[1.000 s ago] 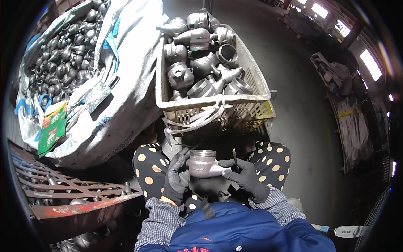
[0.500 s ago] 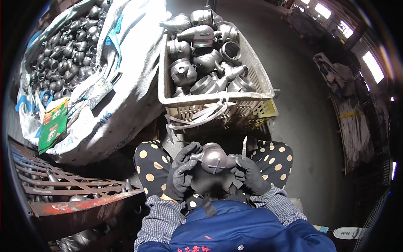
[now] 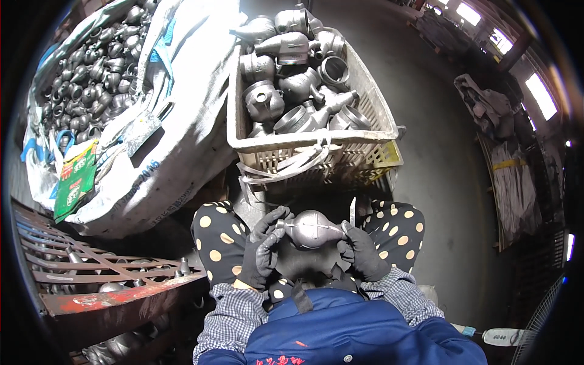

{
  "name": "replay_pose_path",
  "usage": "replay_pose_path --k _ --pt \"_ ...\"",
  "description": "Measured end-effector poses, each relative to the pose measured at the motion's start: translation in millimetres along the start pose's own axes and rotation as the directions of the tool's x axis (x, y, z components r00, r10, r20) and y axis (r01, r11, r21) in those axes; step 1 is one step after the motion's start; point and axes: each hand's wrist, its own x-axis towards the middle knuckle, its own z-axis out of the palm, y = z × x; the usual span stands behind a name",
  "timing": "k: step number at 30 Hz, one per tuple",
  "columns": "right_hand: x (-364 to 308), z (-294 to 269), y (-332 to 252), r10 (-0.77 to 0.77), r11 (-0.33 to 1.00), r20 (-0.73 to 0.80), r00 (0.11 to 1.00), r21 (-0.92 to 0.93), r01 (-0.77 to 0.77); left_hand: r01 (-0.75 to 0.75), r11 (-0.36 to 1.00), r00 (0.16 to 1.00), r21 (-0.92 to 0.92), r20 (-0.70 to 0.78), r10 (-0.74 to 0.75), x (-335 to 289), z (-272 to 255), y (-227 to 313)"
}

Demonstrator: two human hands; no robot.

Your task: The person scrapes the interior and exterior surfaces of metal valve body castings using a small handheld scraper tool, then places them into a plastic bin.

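Observation:
Both my hands wear dark gloves and hold one grey cast metal fitting (image 3: 311,229) over my lap, lying sideways with its bulging body toward me. My left hand (image 3: 263,249) grips its left end. Around the narrower right end closes my right hand (image 3: 360,249). A thin metal blade or tool (image 3: 352,210) sticks up just behind my right hand. My knees in black trousers with cream dots (image 3: 213,234) flank the fitting.
A cream plastic crate (image 3: 316,157) heaped with similar grey fittings stands just ahead. A big white bulk sack (image 3: 176,121) full of small fittings is at the left. A rusty red metal rack (image 3: 109,286) sits at lower left. Grey concrete floor (image 3: 438,146) runs to the right.
The fitting has been turned in my hands: a second ago its open round mouth faced up, now it lies sideways showing its rounded body. Both hands kept hold.

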Motion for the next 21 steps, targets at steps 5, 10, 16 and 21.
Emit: replay_pose_path --k 5,10,16,21 --pt "-4 10 -10 -0.045 0.992 -0.125 0.991 -0.123 0.03 0.022 0.999 0.999 -0.041 -0.044 -0.024 1 -6 -2" --pt "-10 20 -15 -0.143 0.965 -0.178 0.974 -0.244 0.097 0.061 0.998 0.988 -0.018 -0.138 -0.063 0 -5 -3" --pt "-9 14 -10 -0.216 0.943 -0.107 0.971 -0.279 0.179 0.13 0.991 0.969 0.018 -0.217 -0.123 0 -1 0" --pt "-15 16 -19 -0.26 0.901 0.001 0.966 -0.361 0.243 0.175 0.984 0.952 0.035 -0.26 -0.16 1 -1 0"
